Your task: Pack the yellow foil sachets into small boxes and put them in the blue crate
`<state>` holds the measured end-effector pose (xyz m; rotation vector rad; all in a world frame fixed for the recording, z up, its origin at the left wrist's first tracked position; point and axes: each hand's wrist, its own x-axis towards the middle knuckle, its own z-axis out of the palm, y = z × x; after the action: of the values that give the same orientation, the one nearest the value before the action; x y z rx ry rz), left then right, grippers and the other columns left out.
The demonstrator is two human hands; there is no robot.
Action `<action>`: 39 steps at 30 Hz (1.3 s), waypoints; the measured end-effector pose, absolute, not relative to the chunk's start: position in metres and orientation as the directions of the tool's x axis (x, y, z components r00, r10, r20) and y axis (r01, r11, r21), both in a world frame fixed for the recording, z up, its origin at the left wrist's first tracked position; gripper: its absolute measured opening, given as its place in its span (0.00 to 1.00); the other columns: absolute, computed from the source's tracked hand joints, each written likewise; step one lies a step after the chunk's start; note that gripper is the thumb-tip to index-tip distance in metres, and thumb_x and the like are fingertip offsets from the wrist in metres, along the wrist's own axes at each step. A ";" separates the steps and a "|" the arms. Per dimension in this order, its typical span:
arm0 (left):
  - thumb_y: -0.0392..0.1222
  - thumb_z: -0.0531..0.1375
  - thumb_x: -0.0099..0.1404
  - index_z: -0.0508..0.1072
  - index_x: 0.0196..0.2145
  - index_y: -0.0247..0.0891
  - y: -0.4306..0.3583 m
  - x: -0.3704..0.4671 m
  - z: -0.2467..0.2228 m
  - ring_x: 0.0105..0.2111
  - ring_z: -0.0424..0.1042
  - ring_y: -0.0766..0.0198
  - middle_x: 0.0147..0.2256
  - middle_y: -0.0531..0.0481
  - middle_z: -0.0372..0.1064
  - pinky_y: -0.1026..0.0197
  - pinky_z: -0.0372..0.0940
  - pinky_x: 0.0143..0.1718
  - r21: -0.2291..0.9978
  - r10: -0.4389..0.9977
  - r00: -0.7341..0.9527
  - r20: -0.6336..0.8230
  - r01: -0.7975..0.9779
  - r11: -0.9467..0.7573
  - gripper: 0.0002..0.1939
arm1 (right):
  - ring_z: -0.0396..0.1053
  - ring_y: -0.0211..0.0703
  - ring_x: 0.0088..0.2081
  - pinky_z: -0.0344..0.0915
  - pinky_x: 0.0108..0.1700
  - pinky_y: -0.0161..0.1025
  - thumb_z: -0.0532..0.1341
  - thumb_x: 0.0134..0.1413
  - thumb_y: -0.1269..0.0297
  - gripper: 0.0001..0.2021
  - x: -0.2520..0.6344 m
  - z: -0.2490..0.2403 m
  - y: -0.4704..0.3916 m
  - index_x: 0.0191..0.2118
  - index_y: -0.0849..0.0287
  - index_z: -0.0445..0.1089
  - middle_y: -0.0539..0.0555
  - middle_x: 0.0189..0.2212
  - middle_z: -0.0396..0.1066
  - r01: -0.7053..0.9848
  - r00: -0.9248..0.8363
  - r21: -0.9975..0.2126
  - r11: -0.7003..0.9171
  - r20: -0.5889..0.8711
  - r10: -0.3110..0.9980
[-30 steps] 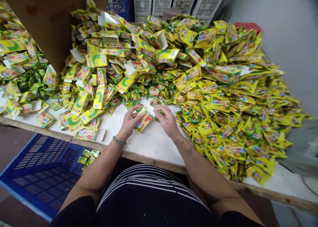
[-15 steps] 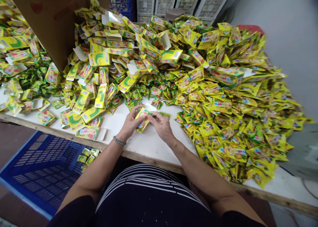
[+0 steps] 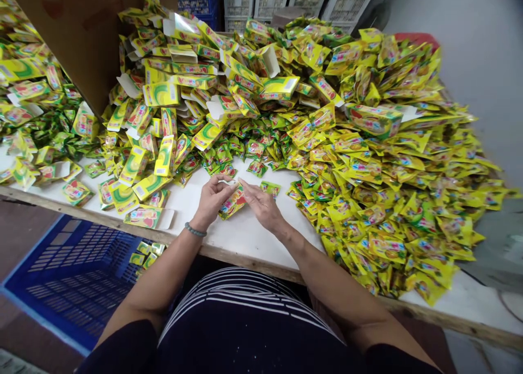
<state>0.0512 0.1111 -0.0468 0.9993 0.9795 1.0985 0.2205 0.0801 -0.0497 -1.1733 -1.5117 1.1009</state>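
A small yellow, green and red printed carton [image 3: 233, 201] is between my hands, just above the white tabletop. My left hand [image 3: 210, 202] is closed on its left side, thumb across the front. With fingers close together, my right hand [image 3: 263, 207] presses at the carton's upper end; the fingertips of both hands almost meet there and partly hide the flap. Beside my right hand a green sachet [image 3: 269, 188] lies flat. Small green sachets [image 3: 257, 150] are heaped beyond my hands. An open carton with a white flap [image 3: 145, 217] lies left of my left wrist.
Yellow sachets [image 3: 368, 199] form a big pile on the right. Cartons [image 3: 159, 96] are heaped at the back left beside a brown cardboard panel [image 3: 69, 30]. A blue crate [image 3: 61, 292] with some cartons sits below the table's wooden edge [image 3: 241, 262]. White crates [image 3: 272, 0] stand behind.
My right hand's fingers have straightened and come together over the carton's upper end. The carton has turned slightly, and more of the sachet beside my right hand shows.
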 end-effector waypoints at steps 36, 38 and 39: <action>0.46 0.74 0.47 0.74 0.34 0.37 0.105 0.017 -0.017 0.17 0.62 0.71 0.18 0.57 0.67 0.68 0.55 0.19 0.974 0.971 0.118 -0.209 -0.065 0.217 0.19 | 0.68 0.51 0.55 0.64 0.59 0.54 0.52 0.68 0.52 0.21 0.197 -0.060 0.070 0.57 0.53 0.74 0.57 0.53 0.76 0.389 -0.191 -0.805 0.448 0.405 0.894; 0.46 0.73 0.49 0.77 0.33 0.38 0.091 -0.029 0.006 0.17 0.64 0.69 0.18 0.54 0.68 0.66 0.54 0.19 0.943 0.947 0.209 -0.243 0.279 0.180 0.15 | 0.70 0.51 0.53 0.65 0.58 0.53 0.55 0.67 0.53 0.18 0.203 -0.060 0.075 0.52 0.52 0.77 0.56 0.51 0.77 0.438 -0.199 -0.781 0.446 0.399 0.895; 0.46 0.72 0.48 0.78 0.31 0.39 0.082 -0.056 0.020 0.19 0.67 0.66 0.21 0.52 0.72 0.66 0.56 0.20 0.880 0.936 0.230 -0.265 0.455 0.137 0.14 | 0.71 0.51 0.51 0.66 0.57 0.53 0.56 0.66 0.55 0.16 0.210 -0.060 0.079 0.51 0.52 0.77 0.57 0.49 0.78 0.483 -0.153 -0.768 0.420 0.398 0.904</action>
<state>-0.0557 0.0818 0.0196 1.4792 1.3833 0.5918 0.2096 0.0790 -0.0605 -1.1973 -1.7910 0.5986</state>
